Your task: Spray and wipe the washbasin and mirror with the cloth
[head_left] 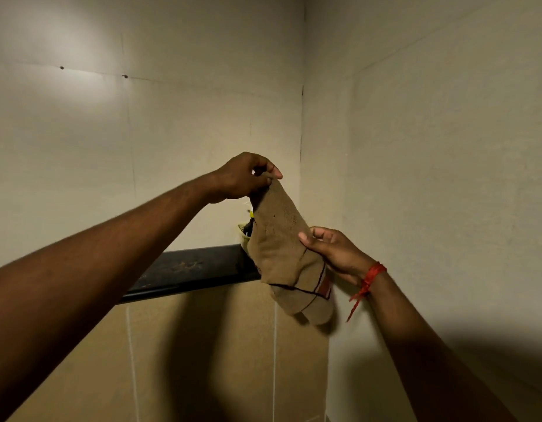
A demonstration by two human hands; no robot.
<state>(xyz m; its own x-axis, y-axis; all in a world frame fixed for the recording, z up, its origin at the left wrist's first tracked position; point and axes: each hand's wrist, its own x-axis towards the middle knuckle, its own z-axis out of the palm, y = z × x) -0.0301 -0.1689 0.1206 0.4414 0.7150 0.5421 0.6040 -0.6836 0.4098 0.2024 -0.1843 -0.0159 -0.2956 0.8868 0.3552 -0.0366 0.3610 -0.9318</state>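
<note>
A tan cloth [286,248] with thin dark stripes and a red patch near its lower end hangs in front of the wall corner. My left hand [244,178] pinches its top corner between thumb and fingers. My right hand [332,251], with a red thread tied at the wrist, grips the cloth's right edge lower down. The cloth is stretched between the two hands. Neither washbasin, mirror nor spray bottle is in view.
A dark shelf [187,269] runs along the back wall at about hand height. A yellow-green holder [244,231] stands at its right end, mostly hidden behind the cloth. Pale walls meet in a corner [301,147]; tan tiles [202,360] cover the wall below.
</note>
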